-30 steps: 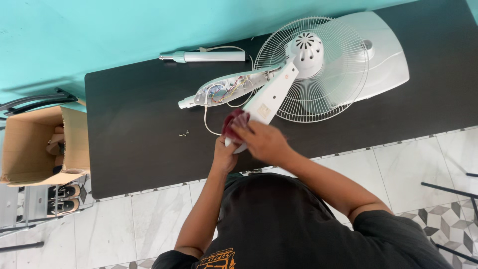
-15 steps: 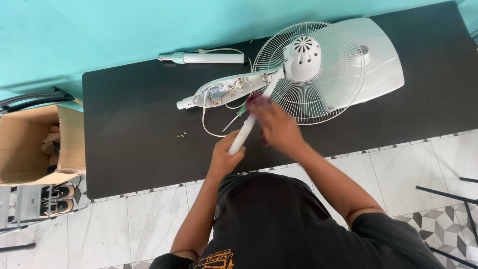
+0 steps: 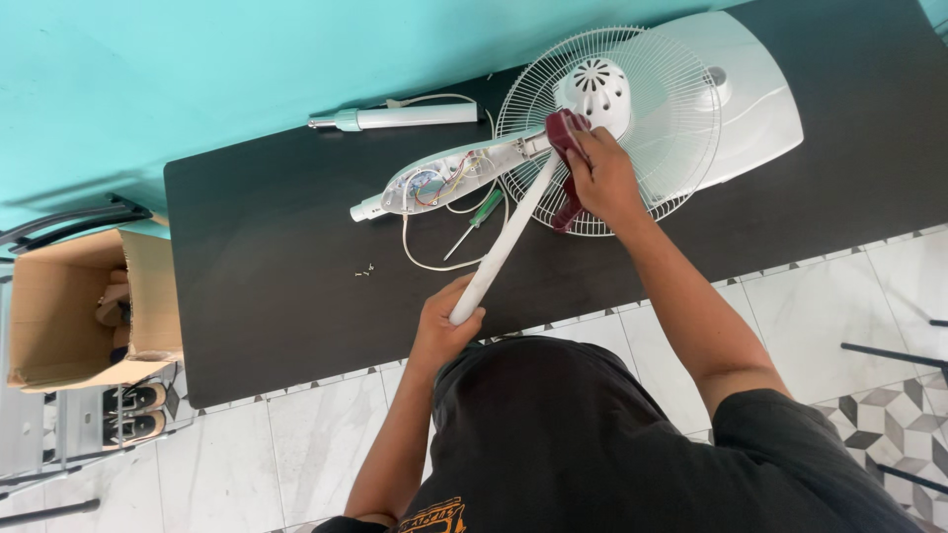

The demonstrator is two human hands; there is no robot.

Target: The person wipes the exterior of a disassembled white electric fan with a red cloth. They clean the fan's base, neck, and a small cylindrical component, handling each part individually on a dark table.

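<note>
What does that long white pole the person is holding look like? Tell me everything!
The white pole is a smooth, round tube, probably plastic or painted metal. It slants across the black table, from the near edge up toward the fan's wire guard. The left hand grips its lower end. Its upper end reaches a dark red tool held in the right hand. It crosses a white cord.

the person wears a black short-sleeved t-shirt with an orange print low on the front; bare forearms.
</note>
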